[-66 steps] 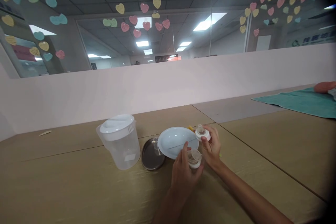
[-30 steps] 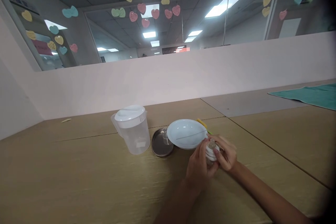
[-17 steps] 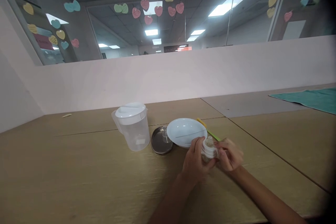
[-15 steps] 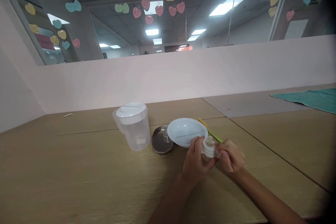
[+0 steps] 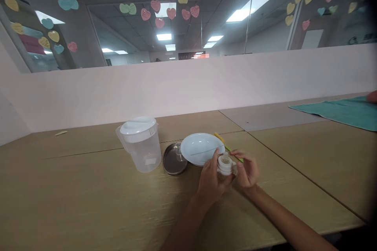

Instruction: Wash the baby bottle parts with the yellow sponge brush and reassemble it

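My left hand (image 5: 212, 182) is wrapped round a baby bottle (image 5: 225, 164) with a white collar and a clear teat pointing up. At the bottle's right side is my right hand (image 5: 247, 170), its thumb and index finger apart, the thumb close to the collar. Whether that thumb touches the bottle is hard to see. Just behind the bottle lies a white oval bowl (image 5: 200, 139) with a thin rod across it. A stick, yellow at one end and green at the other (image 5: 219, 137), passes behind my right fingers.
A clear lidded pitcher (image 5: 144, 153) stands to the left. Beside it, a round dark metal dish (image 5: 172, 166) holds a small clear cup-like piece (image 5: 179, 152). A teal cloth (image 5: 338, 111) lies at the far right, with part of another person's hand (image 5: 372, 97) at its edge.
The view has swung slightly right, so things sit farther left. My right fingers have loosened and spread beside the bottle. Another person's hand has appeared at the teal cloth.
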Tool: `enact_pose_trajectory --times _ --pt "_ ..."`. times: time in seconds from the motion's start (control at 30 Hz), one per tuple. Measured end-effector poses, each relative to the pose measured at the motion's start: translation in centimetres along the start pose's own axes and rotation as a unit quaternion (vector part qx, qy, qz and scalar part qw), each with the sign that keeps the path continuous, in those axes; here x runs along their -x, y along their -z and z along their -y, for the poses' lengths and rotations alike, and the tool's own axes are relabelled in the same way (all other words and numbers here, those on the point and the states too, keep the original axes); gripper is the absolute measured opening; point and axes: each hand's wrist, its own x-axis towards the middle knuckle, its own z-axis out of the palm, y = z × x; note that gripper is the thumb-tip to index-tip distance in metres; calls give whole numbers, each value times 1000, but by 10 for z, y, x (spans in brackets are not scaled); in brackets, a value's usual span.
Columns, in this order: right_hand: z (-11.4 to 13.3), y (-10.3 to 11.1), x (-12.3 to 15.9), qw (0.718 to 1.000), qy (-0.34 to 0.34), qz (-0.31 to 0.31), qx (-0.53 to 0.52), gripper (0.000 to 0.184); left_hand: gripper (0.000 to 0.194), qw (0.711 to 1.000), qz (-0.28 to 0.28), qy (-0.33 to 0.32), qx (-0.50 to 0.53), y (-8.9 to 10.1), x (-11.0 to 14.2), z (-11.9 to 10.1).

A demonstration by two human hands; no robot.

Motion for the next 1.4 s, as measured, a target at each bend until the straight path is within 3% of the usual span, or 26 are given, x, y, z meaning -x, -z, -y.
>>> enact_pose_trajectory --times 0.1,0.2,0.33,0.4,0.53,0.6,0.73,0.9,1.1,1.3,1.4 --pt "-2 -3 6 1000 -13 8 -2 16 80 1000 -5 -3 7 0 0 -1" --pt "1 3 7 999 28 20 12 17 80 1000 -14 23 10 -1 0 -2" --pt "5 11 6 989 99 105 21 18 72 999 -19 26 6 -1 -2 -2" --pt "4 11 5 990 97 99 9 19 69 1000 -15 18 4 -1 -2 -2" --pt "0 5 -1 999 8 45 -17 27 67 1000 -14 16 -1 -1 -2 -2" --pt "0 3 -7 993 -48 108 -26 33 71 1000 -15 8 2 -1 -2 -1" --pt "7 5 -20 954 -113 272 -53 36 80 1000 -17 9 19 0 -2 0" --pt "11 9 -36 925 -148 349 -14 39 88 998 -13 30 53 4 -1 1" --pt "5 9 -43 920 -170 349 54 31 93 996 -20 52 74 8 -4 2" --pt "0 20 -47 874 -264 394 -102 31 93 992 20 77 97 17 -7 -3" --pt "1 22 -50 855 -306 403 -112 35 94 990 25 84 114 20 -8 -5"
